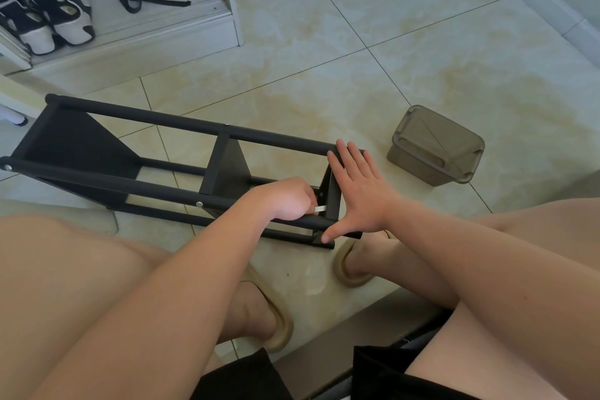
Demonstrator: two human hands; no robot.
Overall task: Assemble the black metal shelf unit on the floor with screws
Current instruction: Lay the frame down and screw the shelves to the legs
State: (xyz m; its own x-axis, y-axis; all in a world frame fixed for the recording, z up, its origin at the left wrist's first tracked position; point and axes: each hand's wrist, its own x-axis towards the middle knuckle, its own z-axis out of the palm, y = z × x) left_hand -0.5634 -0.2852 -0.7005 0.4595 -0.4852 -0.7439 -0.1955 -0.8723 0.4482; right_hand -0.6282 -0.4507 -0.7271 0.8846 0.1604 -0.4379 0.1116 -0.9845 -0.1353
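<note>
A white cabinet [181, 32] at upper left holds black-and-white shoes [55, 13]. Below it, the black metal shelf unit [78, 146] lies on its side on the glossy, beige-veined tiled floor [324, 75]. It is made of round matte tubes joined by flat triangular panels, with small silver screw heads [199, 204] on the rails. At its near end the left hand [289, 198] is clenched around a thin silvery tool [320, 209], pinching it inside the frame. The right hand [360, 195] lies flat, fingers spread, pressing the end panel. Further right stands a translucent olive plastic box [435, 146] with a ribbed lid.
</note>
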